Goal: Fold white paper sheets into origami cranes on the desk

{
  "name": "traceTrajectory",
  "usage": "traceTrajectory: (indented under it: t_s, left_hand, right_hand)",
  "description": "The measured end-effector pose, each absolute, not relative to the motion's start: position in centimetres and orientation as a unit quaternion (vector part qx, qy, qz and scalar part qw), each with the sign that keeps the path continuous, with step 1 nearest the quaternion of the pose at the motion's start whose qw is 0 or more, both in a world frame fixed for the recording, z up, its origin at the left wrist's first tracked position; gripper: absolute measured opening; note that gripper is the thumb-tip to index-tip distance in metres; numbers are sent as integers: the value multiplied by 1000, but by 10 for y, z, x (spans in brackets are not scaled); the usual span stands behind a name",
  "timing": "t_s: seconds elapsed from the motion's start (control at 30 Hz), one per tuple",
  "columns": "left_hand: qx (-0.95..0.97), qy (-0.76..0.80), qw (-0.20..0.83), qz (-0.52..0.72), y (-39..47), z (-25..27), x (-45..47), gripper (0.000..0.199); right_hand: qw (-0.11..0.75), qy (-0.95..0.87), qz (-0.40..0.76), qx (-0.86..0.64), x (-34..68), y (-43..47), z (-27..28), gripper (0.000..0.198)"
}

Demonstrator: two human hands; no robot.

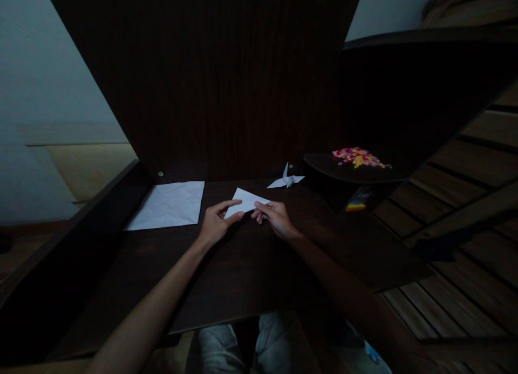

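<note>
Between my hands is a folded piece of white paper (245,197), roughly triangular, held just above the dark desk. My left hand (218,218) pinches its left edge between thumb and fingers. At the right corner, my right hand (274,216) grips the paper with thumb and forefinger, its other fingers curled below. Behind my right hand a white paper crane (286,179) stands near the back panel. To the left of my left hand lies a larger, creased white sheet (170,204), flat on the desk.
The dark wooden desk (210,287) has a tall back panel (226,82) and a low left side board (76,260). On a small curved shelf (324,166) at right lies a heap of small pink, red and yellow pieces (358,157). Wooden slats (465,185) stand farther right.
</note>
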State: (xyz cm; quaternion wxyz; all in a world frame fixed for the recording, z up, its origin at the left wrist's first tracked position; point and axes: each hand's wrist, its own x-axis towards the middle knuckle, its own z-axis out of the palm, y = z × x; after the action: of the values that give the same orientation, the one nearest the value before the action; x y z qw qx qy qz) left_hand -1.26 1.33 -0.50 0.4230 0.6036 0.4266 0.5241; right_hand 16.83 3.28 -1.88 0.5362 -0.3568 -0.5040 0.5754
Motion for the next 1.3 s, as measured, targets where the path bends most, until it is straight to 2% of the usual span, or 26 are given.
traceTrajectory:
  t_s: [0.17, 0.5, 0.9, 1.23, 1.3]
  left_hand:
    - [584, 420, 458, 522, 13, -5, -13, 50]
    - [594, 403, 404, 567, 15, -8, -13, 53]
    - [565, 482, 372, 557, 12, 3, -17, 50]
    - [599, 472, 322, 561, 16, -2, -21, 46]
    - [602, 470, 322, 559, 16, -1, -21, 45]
  right_hand:
    - [542, -466, 611, -341, 168, 31, -15, 34]
    - [567, -454, 595, -345, 167, 31, -14, 31]
    - [557, -445, 609, -348, 171, 32, -14, 25]
    - [546, -421, 654, -312, 173, 36, -17, 43]
    - [545, -421, 653, -314, 173, 35, -16, 41]
